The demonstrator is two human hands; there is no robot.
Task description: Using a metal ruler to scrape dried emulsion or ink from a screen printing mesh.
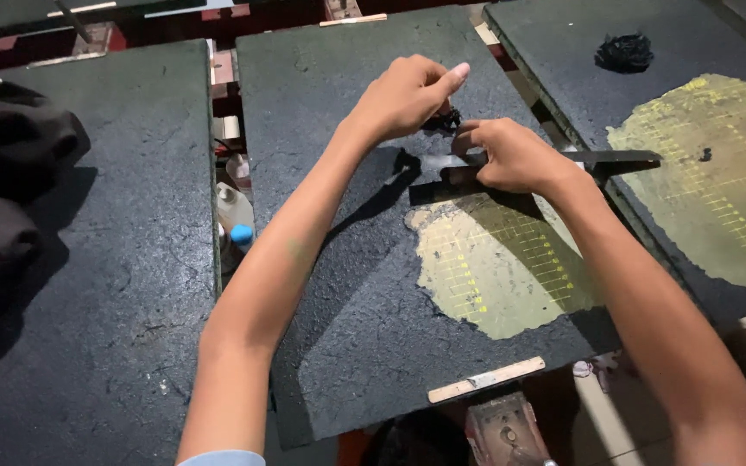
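A dark, rough board (347, 285) lies in front of me with a worn yellowish patch (498, 263) marked by a faint yellow grid. A long flat black blade (623, 158) lies across the board's upper right part. My right hand (515, 155) is closed on this blade near its middle. My left hand (407, 93) is just above it, fingers pinched on a small black clump (447, 120) at the blade's edge. Most of the clump is hidden by my fingers.
A similar dark board (105, 259) lies at the left with dark cloth (6, 147) on its edge. Another board (580, 52) at the right carries a yellow gridded patch (710, 173) and a black clump (624, 53). Bottles (235, 207) sit in the gap between boards.
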